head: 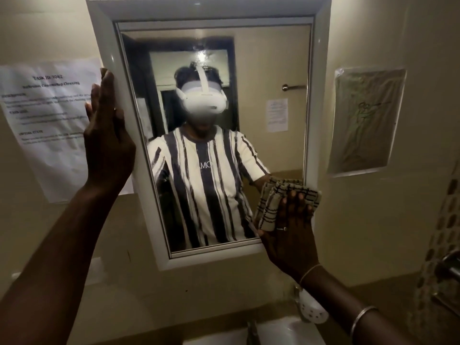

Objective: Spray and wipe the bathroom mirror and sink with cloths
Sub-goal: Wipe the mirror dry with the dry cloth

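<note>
Head view: mirror centre frame, on wall. L hand mid-left, fingers straight, flat against mirror's left frame edge. R hand lower right, fingers spread, pressing checked cloth (folded) onto glass at bottom-right corner. Bottom edge: sink, partly seen.

We see a white mirror frame on a cream wall. The cloth is beige, checked with dark lines. Reflected in the glass are a cream shirt with dark vertical stripes and a white headset. The left paper is white with black print. The right sheet is tan with a green line drawing. The sink is white.
</note>
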A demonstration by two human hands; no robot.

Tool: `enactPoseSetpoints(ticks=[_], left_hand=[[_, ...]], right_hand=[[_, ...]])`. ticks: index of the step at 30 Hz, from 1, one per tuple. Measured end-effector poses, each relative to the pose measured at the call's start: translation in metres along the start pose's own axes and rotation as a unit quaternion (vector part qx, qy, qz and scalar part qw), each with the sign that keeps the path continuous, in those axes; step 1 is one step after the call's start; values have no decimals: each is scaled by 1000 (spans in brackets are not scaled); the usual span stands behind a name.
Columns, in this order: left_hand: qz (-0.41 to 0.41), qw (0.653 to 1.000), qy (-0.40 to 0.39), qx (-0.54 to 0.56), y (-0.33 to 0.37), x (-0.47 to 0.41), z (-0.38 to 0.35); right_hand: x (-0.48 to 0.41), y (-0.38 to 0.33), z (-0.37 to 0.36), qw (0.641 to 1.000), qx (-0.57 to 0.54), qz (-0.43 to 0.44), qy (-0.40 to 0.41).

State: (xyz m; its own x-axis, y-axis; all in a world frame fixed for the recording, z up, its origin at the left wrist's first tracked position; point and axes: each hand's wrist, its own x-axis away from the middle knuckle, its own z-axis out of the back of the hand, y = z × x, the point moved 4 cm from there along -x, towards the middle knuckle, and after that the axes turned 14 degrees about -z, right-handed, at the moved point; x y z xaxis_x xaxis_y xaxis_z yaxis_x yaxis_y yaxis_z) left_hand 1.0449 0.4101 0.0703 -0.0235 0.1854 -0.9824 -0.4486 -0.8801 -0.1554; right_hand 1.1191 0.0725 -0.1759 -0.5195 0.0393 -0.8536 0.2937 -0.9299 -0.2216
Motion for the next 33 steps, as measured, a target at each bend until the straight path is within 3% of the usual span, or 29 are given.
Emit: enactPoseSetpoints(ticks=[8,23,33], left_hand=[[-1,1000,-10,-9,5,1,2],[31,1000,-4,0,8,-1,4],[27,999,1,17,6,-1,1]], right_hand=[[-29,2,12,998,7,48,34],[-246,-40,126,984,36,68,163],[-268,-57,134,979,2,42,199]])
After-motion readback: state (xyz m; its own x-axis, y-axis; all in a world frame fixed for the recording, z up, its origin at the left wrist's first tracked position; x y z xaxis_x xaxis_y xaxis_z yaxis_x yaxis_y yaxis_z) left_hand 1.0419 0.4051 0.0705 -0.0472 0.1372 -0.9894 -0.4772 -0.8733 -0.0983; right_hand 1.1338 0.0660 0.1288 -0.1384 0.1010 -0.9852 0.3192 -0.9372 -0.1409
